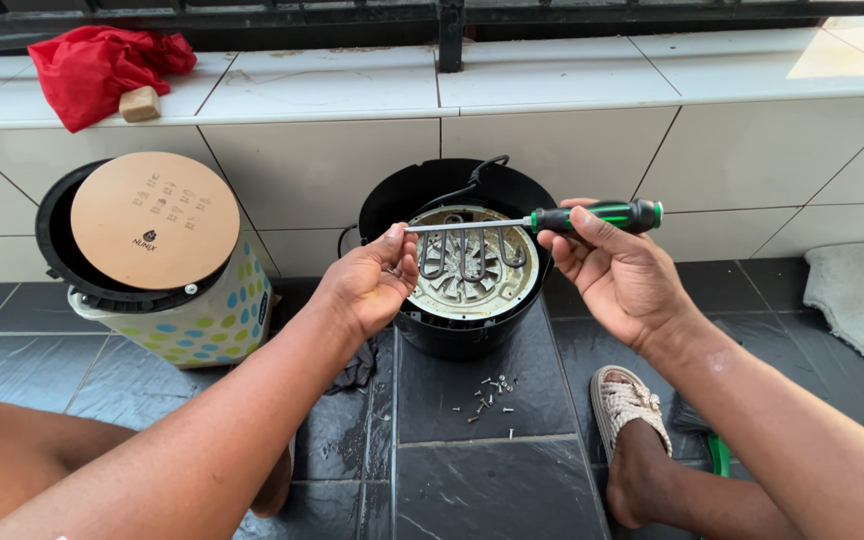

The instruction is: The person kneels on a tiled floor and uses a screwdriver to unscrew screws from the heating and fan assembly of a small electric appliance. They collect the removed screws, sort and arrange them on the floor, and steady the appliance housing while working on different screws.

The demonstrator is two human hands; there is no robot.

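sitting on dark tiled floor, white tiled ledge

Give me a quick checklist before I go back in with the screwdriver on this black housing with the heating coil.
1. Screwdriver gripped by right hand on the green and black handle: ok.
2. Left hand pinching the tip end of the shaft: ok.
3. Small part between the left fingertips: cannot tell, too small.
4. Black housing standing on the dark floor tiles, coil exposed: ok.
5. Loose screws lying scattered on the tile in front of the housing, uncontained: not ok.
6. Power cord unplugged: cannot tell, its end is out of sight.
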